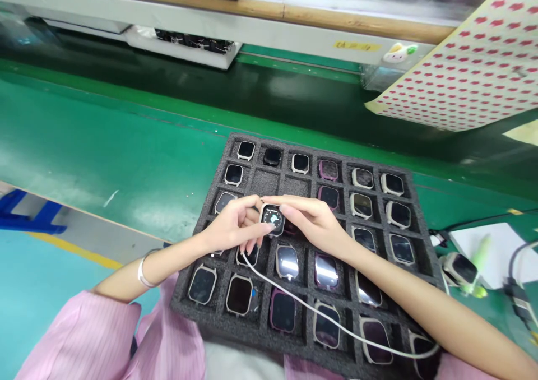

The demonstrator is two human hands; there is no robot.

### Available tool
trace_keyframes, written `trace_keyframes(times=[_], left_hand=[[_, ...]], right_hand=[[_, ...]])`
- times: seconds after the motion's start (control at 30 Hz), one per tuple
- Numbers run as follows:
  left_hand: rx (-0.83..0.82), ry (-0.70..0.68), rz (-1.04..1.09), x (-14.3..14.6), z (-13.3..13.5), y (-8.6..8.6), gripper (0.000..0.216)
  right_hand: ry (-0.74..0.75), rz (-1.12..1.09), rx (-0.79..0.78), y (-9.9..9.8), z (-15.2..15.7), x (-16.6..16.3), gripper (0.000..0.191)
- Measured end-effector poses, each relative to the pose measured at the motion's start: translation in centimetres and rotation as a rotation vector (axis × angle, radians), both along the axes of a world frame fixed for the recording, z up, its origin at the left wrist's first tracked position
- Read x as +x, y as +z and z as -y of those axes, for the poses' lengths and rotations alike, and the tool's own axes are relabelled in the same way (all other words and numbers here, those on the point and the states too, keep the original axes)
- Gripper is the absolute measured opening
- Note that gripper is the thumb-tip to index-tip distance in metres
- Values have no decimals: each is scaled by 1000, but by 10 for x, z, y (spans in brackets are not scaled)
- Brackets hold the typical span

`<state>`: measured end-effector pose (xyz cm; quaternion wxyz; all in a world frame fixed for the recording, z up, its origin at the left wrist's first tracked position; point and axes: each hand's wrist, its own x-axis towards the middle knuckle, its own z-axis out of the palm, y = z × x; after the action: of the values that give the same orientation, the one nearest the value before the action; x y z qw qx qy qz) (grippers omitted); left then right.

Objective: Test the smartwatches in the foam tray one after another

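A square smartwatch body [273, 218] without a strap, its dial lit, is held above the foam tray. My left hand [233, 226] grips it from the left, thumb on the lower edge of the screen. Against the upper right edge my right hand [317, 221] presses thumb and forefinger, also closed on the watch. A white cable [306, 306] runs from beneath my left fingers across the tray to the right; its end is hidden. Below lies the dark grey foam tray [191, 314], with several watch bodies in its compartments, such as a purple-framed one [282, 311].
On the green bench [138, 128], right of the tray, another watch [460, 269] lies by white paper [504, 251], a green pen-like item [480, 256] and a dark cable connector [518, 300]. A sheet of red stickers [474, 72] hangs from the shelf edge [269, 29].
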<state>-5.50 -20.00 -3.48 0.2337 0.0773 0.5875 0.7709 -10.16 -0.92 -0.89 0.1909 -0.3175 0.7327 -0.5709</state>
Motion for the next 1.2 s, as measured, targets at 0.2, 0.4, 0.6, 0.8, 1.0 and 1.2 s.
trace_keyframes(times=[0.2,0.4,0.6,0.8,1.0,1.2], left_hand=[[107,-21,155,-11,-1,0,32],[122,22,154,-14,-3,-1,42],[84,58,143,-16,-3,-2,42],[66,66,94,-14,-2,-6,30],[44,64,-5,-10,-2,-10,30],[18,39,-128,-4,-5,-5,26]], right_hand=[[-85,413,-31,-6,5,3,44],[-116,742,-257,-4,12,7,39],[-118,695,-268,-4,14,11,35],[-94,444,-140,-7,13,12,44],[-15,256,-155,-9,6,17,42],[48,6,-48,-14,-4,16,45]])
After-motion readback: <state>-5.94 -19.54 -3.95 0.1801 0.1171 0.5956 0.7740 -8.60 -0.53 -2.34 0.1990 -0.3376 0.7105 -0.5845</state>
